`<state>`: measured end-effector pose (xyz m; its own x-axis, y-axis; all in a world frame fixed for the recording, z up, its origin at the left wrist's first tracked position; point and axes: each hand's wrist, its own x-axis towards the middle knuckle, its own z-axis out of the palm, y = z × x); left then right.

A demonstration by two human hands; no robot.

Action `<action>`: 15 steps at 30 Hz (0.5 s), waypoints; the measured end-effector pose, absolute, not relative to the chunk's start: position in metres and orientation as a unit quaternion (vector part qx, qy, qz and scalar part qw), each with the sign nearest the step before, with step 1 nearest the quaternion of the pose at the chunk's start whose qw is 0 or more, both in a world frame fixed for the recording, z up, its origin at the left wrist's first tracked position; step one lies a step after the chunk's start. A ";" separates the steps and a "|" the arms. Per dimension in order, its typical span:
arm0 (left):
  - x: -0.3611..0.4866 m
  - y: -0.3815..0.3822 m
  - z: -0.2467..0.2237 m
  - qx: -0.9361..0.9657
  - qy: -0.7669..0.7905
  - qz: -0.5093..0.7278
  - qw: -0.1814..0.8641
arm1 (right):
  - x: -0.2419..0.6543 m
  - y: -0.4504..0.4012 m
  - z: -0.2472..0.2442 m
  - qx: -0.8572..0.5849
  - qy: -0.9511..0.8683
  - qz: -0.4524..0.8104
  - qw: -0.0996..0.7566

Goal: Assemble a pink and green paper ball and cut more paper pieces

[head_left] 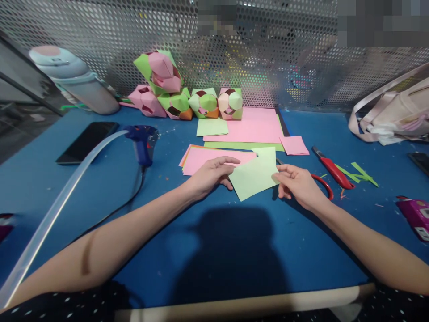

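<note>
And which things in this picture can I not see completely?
In the head view:
Red handle: partly hidden behind the right hand.
Pink sheets: partly covered by the left hand and pale green paper.
Cream bag: cut off by the right edge.
Background: obscured by the perforated panel.

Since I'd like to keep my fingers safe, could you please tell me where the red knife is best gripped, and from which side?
I would grip the red knife around the middle of its thick handle, coming from above and the near right: it lies flat, its slim grey end points away from the person, and the handle's end lies nearer.
</note>
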<state>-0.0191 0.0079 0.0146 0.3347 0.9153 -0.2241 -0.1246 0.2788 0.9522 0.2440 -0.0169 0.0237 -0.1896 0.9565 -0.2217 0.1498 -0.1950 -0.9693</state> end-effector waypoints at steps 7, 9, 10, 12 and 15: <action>-0.015 0.001 0.020 0.515 0.450 0.340 0.645 | 0.244 -0.018 0.028 -0.532 -0.615 0.508 0.284; -0.012 -0.004 0.022 0.561 0.463 0.299 0.618 | 0.244 -0.019 0.027 -0.521 -0.639 0.500 0.267; -0.011 -0.006 0.023 0.576 0.467 0.281 0.609 | 0.243 -0.019 0.026 -0.515 -0.647 0.495 0.267; -0.009 -0.010 0.024 0.589 0.467 0.260 0.606 | 0.242 -0.020 0.025 -0.501 -0.657 0.490 0.277; -0.006 -0.013 0.023 0.552 0.470 0.287 0.626 | 0.240 -0.021 0.024 -0.501 -0.647 0.488 0.304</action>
<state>-0.0060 -0.0133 0.0234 0.3939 0.8782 -0.2713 0.1593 0.2255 0.9611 0.2397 -0.0207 0.0235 -0.3132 0.9449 -0.0950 0.3519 0.0225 -0.9358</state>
